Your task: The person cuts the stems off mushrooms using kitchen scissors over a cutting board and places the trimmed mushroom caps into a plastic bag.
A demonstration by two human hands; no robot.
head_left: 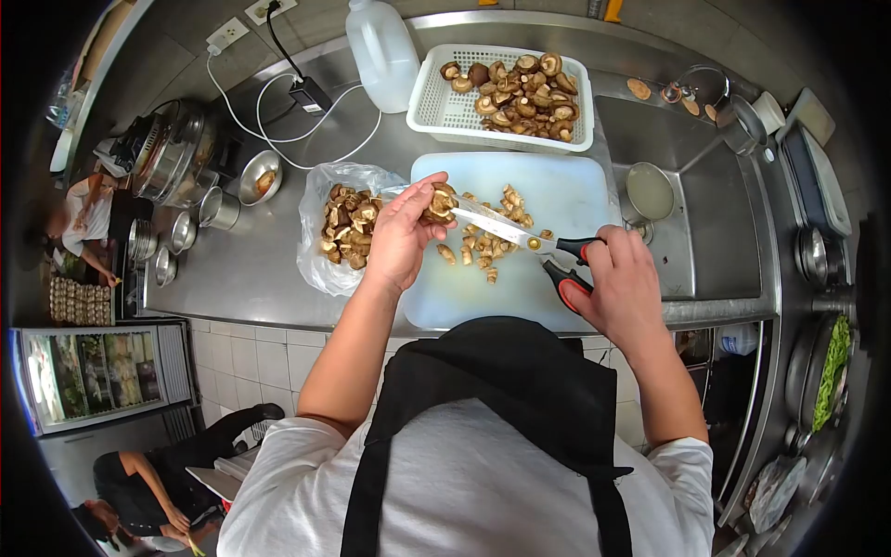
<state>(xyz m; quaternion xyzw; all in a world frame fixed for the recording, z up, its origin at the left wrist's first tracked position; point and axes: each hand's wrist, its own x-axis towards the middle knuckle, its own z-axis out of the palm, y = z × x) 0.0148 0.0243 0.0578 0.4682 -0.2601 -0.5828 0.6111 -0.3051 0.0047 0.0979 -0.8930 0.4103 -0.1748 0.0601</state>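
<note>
My left hand (pixel 405 232) pinches a brown mushroom (pixel 440 202) above the left part of a white cutting board (pixel 557 176). In my right hand (pixel 624 283) are scissors (pixel 506 229) with black and red handles. Their blades reach left to the mushroom, and the handles are spread apart. Cut mushroom stems (pixel 487 249) lie scattered on the board under the blades. Left of the board, a clear plastic bag (pixel 316 265) lies open with brown mushroom caps (pixel 346 223) in it. Behind the board, a white basket (pixel 432 107) holds whole mushrooms (pixel 529 97).
A plastic jug (pixel 382 60) stands beside the basket. A sink (pixel 724 213) with a pot (pixel 650 192) is at the right. Metal bowls (pixel 261 176) and a cable (pixel 269 139) occupy the left counter. Two other people (pixel 139 487) are at the far left.
</note>
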